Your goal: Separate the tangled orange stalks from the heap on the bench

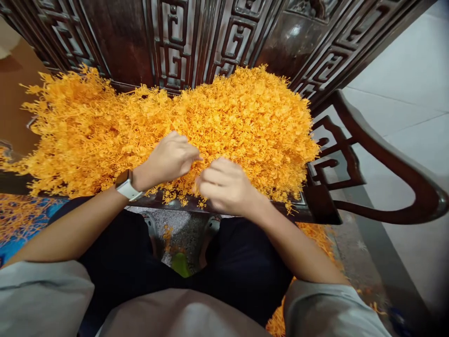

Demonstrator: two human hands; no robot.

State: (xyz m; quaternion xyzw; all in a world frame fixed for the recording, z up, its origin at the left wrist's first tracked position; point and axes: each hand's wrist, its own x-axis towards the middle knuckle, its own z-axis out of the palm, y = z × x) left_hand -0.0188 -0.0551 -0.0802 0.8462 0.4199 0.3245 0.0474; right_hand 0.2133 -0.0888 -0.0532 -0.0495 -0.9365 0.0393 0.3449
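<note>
Fingers (205,180) of both hands are pinched together on one sprig at the orange pile's (245,112) near edge, judged light, springy, tangle-prone, best gripped by its stem.

Bright orange sprigs (217,117) are glowing against the dark brown chair (351,154) showing carved fretwork, a white watch (126,186) gleaming lower left of them.

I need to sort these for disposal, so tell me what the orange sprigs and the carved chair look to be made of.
Orange sprigs: likely moulded plastic; uniform bright colour, thin stiff branching, faint sheen. Both hands, left hand and right hand, pinch into them at the pile's front edge. Carved chair: seemingly dark hardwood, glossy varnish; fretwork carving, highlights on the armrest.
</note>
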